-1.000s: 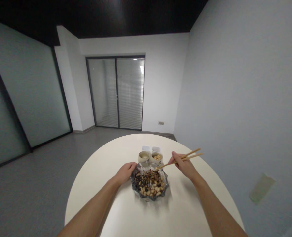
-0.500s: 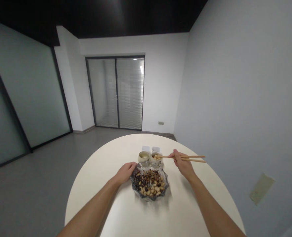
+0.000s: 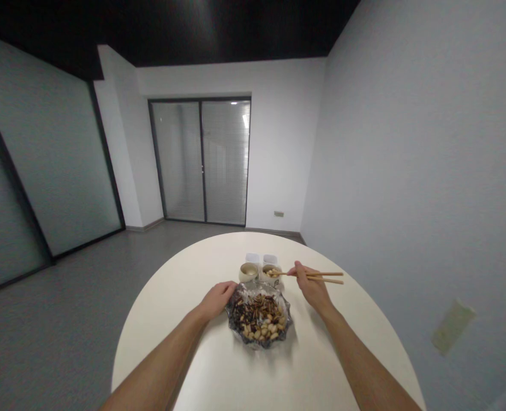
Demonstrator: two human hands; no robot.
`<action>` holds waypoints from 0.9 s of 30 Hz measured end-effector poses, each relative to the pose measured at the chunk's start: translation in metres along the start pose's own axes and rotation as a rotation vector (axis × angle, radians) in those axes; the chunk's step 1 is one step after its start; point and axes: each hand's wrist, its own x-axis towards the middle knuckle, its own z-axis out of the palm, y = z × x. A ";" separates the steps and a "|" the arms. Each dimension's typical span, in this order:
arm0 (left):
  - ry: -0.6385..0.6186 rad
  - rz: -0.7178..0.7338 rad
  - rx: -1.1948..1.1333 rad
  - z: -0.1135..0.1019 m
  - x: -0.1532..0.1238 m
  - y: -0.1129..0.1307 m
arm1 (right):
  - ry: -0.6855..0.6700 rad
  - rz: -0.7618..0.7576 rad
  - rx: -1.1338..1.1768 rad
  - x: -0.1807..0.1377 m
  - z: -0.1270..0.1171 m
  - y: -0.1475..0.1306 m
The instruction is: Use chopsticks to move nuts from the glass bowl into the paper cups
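Note:
My left hand [image 3: 216, 299] grips the left rim of a scalloped glass bowl [image 3: 259, 344]. Dark seeds and striped ones lie in the bowl, with pale nuts [image 3: 266, 330] toward its near side. In my right hand [image 3: 312, 290] is a pair of wooden chopsticks [image 3: 329, 276], pointing left. Their tips reach the mouth of a small pale jar [image 3: 272, 280] that has pale nuts in it. Just left of that jar stands a second small jar [image 3: 248, 276], with no contents that I can make out.
Two small white containers, a left one [image 3: 252, 257] and a right one [image 3: 270, 258], sit behind the jars. Everything stands on a round cream table [image 3: 171, 297]. A white wall [image 3: 407, 171] rises on the right, and glass doors [image 3: 201, 162] are at the back.
My right hand and the chopsticks have shifted a little left and slightly down, closer to the jar with nuts. My left hand and the bowl have stayed in place.

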 end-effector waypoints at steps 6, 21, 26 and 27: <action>-0.001 0.002 -0.006 0.000 0.000 -0.002 | -0.017 -0.012 0.000 0.000 -0.001 0.000; 0.007 -0.002 -0.008 0.002 0.001 0.001 | -0.176 -0.056 0.043 -0.001 0.002 0.007; 0.001 0.004 -0.008 0.002 0.000 0.000 | -0.171 -0.046 0.082 0.000 0.000 0.011; 0.002 0.005 -0.007 0.002 0.001 0.000 | -0.162 -0.031 0.093 0.000 0.000 0.012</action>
